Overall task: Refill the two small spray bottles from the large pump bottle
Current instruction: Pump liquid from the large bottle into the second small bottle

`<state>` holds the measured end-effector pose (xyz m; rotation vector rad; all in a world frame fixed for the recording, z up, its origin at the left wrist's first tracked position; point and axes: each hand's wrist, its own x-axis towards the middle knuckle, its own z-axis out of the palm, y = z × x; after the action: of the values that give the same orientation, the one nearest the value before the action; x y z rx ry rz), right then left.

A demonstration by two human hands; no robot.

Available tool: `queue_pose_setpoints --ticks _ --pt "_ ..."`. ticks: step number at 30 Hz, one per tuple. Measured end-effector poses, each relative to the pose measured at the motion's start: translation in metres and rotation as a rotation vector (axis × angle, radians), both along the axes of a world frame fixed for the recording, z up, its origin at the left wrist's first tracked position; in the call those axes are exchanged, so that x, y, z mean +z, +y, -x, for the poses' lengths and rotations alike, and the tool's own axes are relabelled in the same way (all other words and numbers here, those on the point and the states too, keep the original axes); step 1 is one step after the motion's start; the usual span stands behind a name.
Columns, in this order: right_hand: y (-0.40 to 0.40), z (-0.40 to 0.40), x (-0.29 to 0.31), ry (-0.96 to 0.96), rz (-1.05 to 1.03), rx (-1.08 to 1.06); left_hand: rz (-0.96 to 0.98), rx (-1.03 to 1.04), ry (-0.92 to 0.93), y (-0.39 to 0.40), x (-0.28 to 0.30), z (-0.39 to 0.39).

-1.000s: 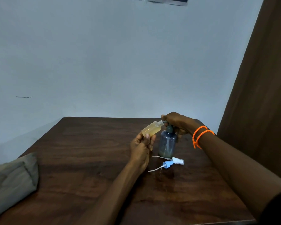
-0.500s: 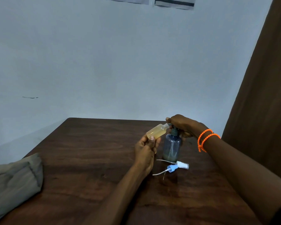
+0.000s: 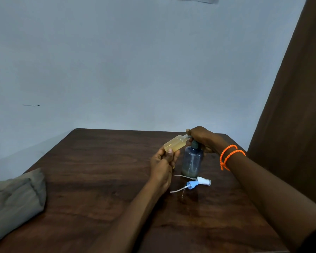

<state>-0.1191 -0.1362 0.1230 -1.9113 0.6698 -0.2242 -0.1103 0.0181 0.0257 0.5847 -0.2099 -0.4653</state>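
Pretty dim in here, flat cool light with a bluish-grey cast over the wall (image 3: 135,61). No hard shadows anywhere, just a soft dark smudge under my left hand (image 3: 162,165) and a faint reflection on the table (image 3: 98,170) near the spray caps (image 3: 199,183), where the wood has a dull sheen. The curtain (image 3: 299,106) on the right is nearly one brown mass, hardly any detail. My right forearm goes almost black at the bottom corner. Whole thing is a bit soft and smeary, and the wide lens bends the table edges and leans the curtain inward.
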Motion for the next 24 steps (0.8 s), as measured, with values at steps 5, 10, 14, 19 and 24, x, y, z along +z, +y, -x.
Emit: queue_pose_setpoints --ticks 5,10,14,19,24 --pt "-0.002 0.004 0.011 0.078 0.071 0.006 -0.001 -0.009 0.029 0.003 0.002 0.003" --pt "-0.002 0.0 0.006 0.04 0.009 -0.014 0.003 -0.008 0.036 0.002 -0.001 0.0" --pt "0.001 0.003 0.002 0.043 0.021 -0.001 -0.001 -0.024 0.024 0.002 -0.001 0.001" --pt "-0.003 0.002 0.01 0.087 0.058 0.019 0.008 -0.005 0.03 0.0 0.0 -0.001" --pt "-0.005 -0.002 -0.001 0.002 -0.054 0.007 0.001 -0.004 0.013 -0.002 -0.001 -0.002"
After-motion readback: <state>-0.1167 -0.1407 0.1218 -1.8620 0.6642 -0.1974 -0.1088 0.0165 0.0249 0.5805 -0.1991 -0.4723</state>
